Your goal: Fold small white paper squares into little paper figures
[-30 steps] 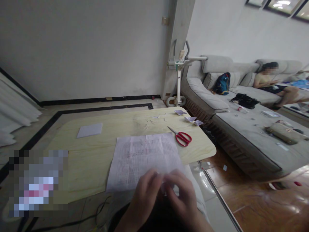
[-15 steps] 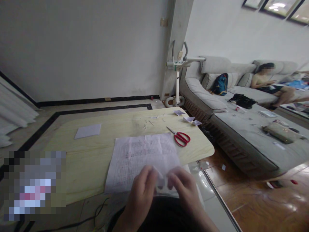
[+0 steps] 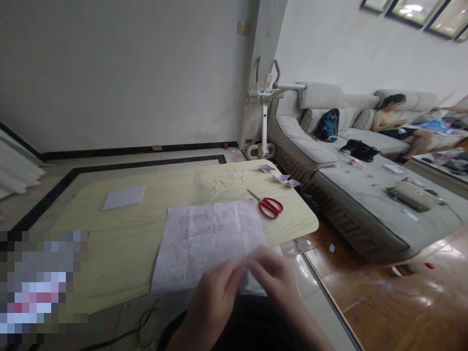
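My left hand (image 3: pixel 215 295) and my right hand (image 3: pixel 275 277) meet low in the view, over my lap at the table's near edge. Their fingertips pinch together on a small piece of white paper (image 3: pixel 245 274), mostly hidden between the fingers. Just beyond the hands a large creased sheet with faint writing (image 3: pixel 208 239) lies flat on the pale wooden table (image 3: pixel 146 229). Red-handled scissors (image 3: pixel 268 205) rest on the table to the right of the sheet.
A blank white sheet (image 3: pixel 123 197) lies at the table's far left; paper scraps (image 3: pixel 223 183) and small folded pieces (image 3: pixel 283 179) lie at its far end. A grey sofa (image 3: pixel 365 204) with bags stands right, a person sitting at its far end. Cables (image 3: pixel 124 331) run underneath.
The view has drifted, so everything sits slightly further left. My hands stay pinched together on the small paper, their fingers shifting a little around it.
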`<control>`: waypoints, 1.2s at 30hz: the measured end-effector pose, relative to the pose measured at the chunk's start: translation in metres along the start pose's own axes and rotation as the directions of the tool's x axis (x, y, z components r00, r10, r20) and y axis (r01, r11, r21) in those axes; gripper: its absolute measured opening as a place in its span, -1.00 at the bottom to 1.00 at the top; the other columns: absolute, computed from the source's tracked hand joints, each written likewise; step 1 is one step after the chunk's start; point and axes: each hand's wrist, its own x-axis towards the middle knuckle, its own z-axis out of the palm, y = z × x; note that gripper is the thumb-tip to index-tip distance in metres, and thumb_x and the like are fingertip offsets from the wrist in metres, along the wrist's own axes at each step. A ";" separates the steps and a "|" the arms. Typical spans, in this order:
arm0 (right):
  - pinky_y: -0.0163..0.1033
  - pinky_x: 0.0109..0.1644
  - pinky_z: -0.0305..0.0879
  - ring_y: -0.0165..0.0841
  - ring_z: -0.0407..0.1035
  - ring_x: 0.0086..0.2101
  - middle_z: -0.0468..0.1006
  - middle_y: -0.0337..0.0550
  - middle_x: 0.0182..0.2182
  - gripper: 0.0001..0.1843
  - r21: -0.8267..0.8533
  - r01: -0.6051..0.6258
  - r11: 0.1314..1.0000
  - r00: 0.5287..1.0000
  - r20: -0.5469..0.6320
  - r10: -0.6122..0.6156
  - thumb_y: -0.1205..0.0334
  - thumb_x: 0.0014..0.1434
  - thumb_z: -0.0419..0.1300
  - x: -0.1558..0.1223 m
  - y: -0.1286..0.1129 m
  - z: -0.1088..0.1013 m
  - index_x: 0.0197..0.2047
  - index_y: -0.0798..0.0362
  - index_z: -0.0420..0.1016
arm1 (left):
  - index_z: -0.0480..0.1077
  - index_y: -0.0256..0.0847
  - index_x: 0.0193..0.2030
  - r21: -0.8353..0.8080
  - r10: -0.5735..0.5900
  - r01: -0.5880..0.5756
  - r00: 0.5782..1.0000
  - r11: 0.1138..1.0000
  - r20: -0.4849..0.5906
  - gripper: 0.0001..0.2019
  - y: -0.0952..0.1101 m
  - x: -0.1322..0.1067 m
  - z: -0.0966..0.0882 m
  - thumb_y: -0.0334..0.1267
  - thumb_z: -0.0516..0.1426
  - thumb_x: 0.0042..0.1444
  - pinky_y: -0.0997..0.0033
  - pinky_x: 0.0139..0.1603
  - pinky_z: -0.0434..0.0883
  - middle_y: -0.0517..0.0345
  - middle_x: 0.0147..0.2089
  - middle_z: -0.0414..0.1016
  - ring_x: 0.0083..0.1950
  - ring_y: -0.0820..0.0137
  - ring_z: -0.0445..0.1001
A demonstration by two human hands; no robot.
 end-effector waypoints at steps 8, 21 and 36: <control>-0.31 -0.36 0.26 -0.39 0.33 -0.47 0.48 -0.26 -0.55 -0.82 0.079 -0.075 0.994 0.997 0.024 0.073 0.22 0.10 0.32 0.003 0.001 -0.003 -0.49 0.08 0.53 | 0.57 -0.12 -0.14 -0.030 0.027 -0.025 0.998 0.999 0.058 -0.71 0.004 -0.001 -0.002 -0.15 0.02 0.36 0.41 -0.20 0.48 0.12 -0.29 0.65 -0.24 0.30 0.61; -0.34 -0.44 0.23 -0.42 0.32 -0.53 0.44 -0.30 -0.59 -0.75 0.196 -0.115 0.974 0.993 0.048 0.108 0.12 0.12 0.33 -0.001 -0.001 0.000 -0.47 0.08 0.47 | 0.49 -0.18 -0.34 -0.225 -0.167 0.179 0.983 0.958 0.071 -0.67 0.025 -0.002 -0.002 -0.03 0.05 0.31 0.48 -0.36 0.42 0.19 -0.45 0.55 -0.39 0.37 0.53; -0.33 -0.44 0.14 -0.43 0.21 -0.52 0.35 -0.31 -0.59 -0.65 0.157 -0.165 0.974 0.984 0.094 0.151 0.00 0.13 0.31 0.001 -0.005 -0.004 -0.51 0.08 0.43 | 0.47 -0.15 -0.26 -0.216 -0.256 0.266 0.964 0.939 0.075 -0.71 0.025 -0.007 0.003 0.01 0.08 0.25 0.44 -0.38 0.44 0.21 -0.49 0.55 -0.44 0.33 0.54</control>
